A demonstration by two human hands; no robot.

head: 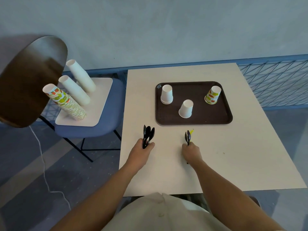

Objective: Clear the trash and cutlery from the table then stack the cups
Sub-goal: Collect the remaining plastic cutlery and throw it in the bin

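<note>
My left hand grips a bundle of black plastic spoons, bowls pointing away from me, above the table's left part. My right hand is closed on black plastic spoons together with a small yellow scrap. Beyond both hands lies a dark brown tray carrying upside-down paper cups: a white stack at its far left, a single white cup in the middle, a fruit-patterned cup at the right.
The white table stands against a blue wall. To its left a blue chair holds a white board with three tall cup stacks, two white and one patterned. A blue mesh fence runs along the right. A white cable lies on the floor.
</note>
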